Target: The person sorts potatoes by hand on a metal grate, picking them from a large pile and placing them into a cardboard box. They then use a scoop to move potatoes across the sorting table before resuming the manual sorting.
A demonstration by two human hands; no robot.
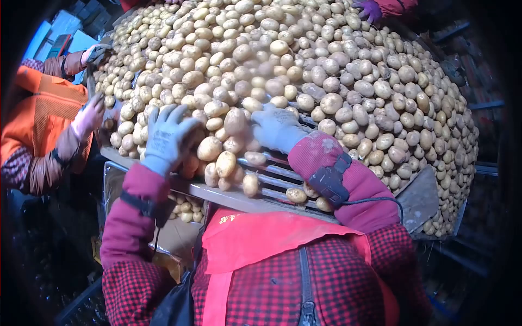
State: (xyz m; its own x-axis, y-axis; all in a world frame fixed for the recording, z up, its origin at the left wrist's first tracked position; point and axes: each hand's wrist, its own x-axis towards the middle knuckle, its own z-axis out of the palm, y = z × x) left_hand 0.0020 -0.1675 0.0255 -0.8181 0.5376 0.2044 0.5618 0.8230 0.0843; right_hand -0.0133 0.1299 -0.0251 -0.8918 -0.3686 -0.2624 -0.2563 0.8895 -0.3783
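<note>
— What are the hands doing right now?

— Both are resting on the near foot of the potato heap (304, 60). The left hand (166, 138), gloved and sitting toward nine o'clock of centre, is lying flat with its fingers spread wide, clasping nothing. The right hand (277, 129), near centre, is curling over the potatoes. Its fingertips are buried, so I cannot tell whether it is closing on one.

— Which step are we looking at?

— I judge they are raking potatoes down toward six o'clock, onto the metal slats (277, 176) at the table's near edge (217, 194). A few potatoes are lying loose there.

— What is the next move asking for?

— Probably a steady pull toward the body, while staying clear of the co-worker's hand (89, 115) working at nine o'clock and watching that nothing is rolling over the edge.
</note>
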